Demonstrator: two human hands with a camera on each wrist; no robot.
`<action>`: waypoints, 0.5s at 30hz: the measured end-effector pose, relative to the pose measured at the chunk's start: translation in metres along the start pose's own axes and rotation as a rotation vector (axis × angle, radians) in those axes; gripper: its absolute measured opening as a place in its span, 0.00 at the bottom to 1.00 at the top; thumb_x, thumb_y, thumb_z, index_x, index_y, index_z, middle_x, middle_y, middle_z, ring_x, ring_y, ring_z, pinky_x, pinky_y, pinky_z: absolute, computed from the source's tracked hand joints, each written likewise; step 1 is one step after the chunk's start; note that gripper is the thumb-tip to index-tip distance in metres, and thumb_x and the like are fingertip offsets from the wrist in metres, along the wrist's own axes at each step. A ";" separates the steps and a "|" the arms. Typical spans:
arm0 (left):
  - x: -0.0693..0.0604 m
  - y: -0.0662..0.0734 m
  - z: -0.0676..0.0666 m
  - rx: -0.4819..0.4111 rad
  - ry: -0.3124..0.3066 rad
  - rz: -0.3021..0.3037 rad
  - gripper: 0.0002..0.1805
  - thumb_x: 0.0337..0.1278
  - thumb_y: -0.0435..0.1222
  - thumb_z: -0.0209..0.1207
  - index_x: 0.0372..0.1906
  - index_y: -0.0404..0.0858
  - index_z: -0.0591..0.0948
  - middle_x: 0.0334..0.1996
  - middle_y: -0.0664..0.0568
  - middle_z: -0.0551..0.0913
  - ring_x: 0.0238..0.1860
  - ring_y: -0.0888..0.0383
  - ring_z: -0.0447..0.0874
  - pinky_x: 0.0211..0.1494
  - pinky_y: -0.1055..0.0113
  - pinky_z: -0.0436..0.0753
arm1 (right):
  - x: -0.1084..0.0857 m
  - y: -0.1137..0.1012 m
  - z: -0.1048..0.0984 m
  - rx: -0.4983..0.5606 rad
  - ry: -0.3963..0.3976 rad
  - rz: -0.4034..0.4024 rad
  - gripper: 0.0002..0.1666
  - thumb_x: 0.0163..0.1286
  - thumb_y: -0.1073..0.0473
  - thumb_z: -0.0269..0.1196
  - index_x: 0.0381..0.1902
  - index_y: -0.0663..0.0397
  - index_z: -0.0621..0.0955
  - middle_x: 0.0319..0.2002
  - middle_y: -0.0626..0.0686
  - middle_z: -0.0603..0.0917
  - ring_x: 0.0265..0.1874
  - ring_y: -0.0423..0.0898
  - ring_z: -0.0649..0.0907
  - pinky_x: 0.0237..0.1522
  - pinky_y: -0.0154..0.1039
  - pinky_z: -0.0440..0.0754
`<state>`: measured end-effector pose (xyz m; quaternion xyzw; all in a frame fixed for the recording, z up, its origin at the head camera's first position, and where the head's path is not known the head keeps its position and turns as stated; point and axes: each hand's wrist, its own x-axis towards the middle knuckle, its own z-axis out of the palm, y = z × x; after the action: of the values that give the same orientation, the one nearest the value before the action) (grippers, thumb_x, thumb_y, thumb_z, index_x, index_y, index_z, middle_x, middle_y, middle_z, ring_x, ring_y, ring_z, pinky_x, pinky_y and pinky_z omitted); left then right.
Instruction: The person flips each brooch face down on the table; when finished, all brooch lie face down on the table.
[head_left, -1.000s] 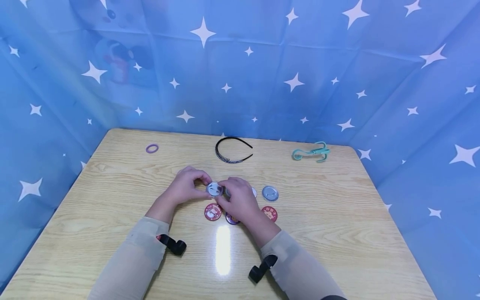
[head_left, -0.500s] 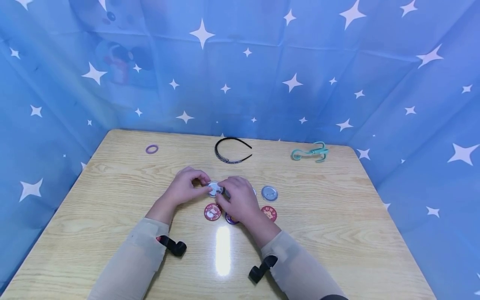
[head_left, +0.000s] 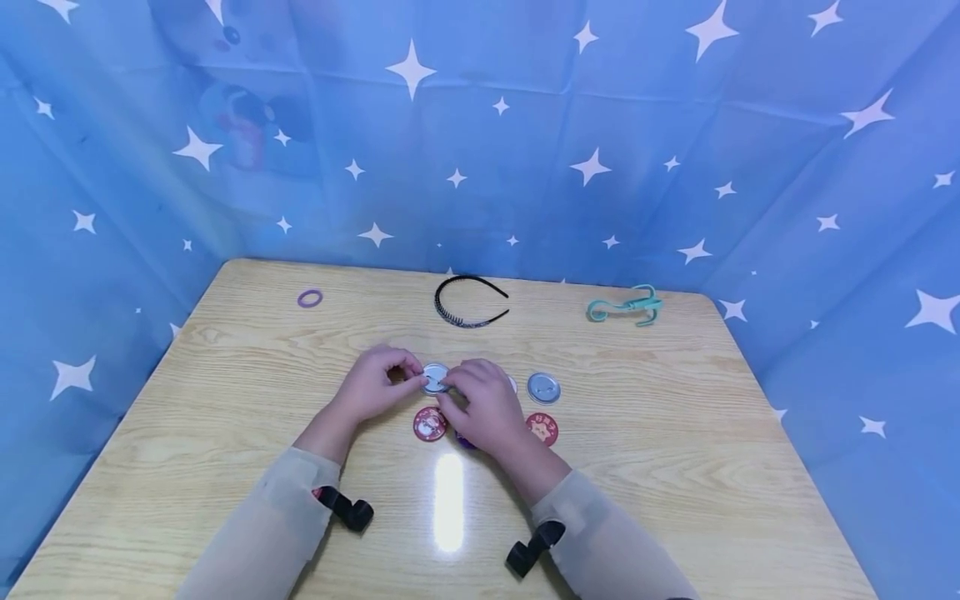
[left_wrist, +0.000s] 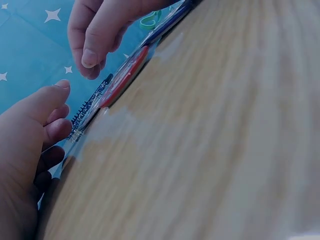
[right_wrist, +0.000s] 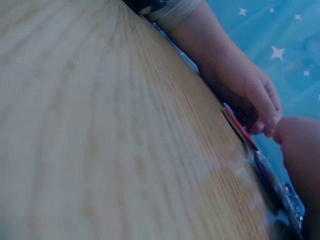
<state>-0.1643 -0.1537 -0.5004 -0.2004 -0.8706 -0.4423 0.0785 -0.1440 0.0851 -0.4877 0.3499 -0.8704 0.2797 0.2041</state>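
A round silver-backed pin badge (head_left: 434, 377) lies face down between my hands in the head view, its pin showing in the middle. My left hand (head_left: 377, 383) pinches its left edge with thumb and forefinger. From the other side, my right hand (head_left: 486, 407) has its fingertips at the pin, covering the badge's right edge. In the left wrist view, the left hand (left_wrist: 30, 135) and right hand (left_wrist: 102, 32) come close together above the table; the silver badge is hard to make out there. The right wrist view shows the left hand (right_wrist: 245, 92) meeting the right hand (right_wrist: 305, 165).
Near my hands lie a red badge (head_left: 430, 424), a partly covered purple badge (head_left: 465, 442), another red badge (head_left: 543, 428) and a silver-backed badge (head_left: 543, 388). Farther back are a purple ring (head_left: 310, 298), a black headband (head_left: 453, 317) and a teal claw clip (head_left: 626, 307).
My fingers have shifted slightly on the silver badge; the left thumb has come in from its lower edge towards the pin. The view has moved a little. The other things stay put.
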 end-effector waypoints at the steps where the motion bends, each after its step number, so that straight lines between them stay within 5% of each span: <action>1: -0.001 0.001 0.000 -0.003 -0.002 0.000 0.06 0.59 0.40 0.77 0.36 0.48 0.89 0.30 0.64 0.84 0.36 0.58 0.78 0.44 0.60 0.78 | -0.001 -0.001 -0.001 -0.001 -0.003 0.005 0.09 0.67 0.54 0.72 0.42 0.50 0.91 0.44 0.50 0.91 0.53 0.52 0.86 0.66 0.52 0.77; 15: -0.012 0.004 0.001 0.037 -0.003 0.092 0.09 0.52 0.41 0.80 0.34 0.50 0.89 0.30 0.65 0.85 0.38 0.59 0.77 0.45 0.59 0.76 | -0.020 -0.009 -0.014 -0.085 0.026 -0.041 0.04 0.64 0.54 0.72 0.35 0.47 0.90 0.39 0.47 0.90 0.47 0.50 0.86 0.59 0.52 0.80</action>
<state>-0.1521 -0.1546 -0.5019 -0.2397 -0.8685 -0.4219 0.1010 -0.1216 0.0979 -0.4850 0.3547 -0.8716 0.2427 0.2358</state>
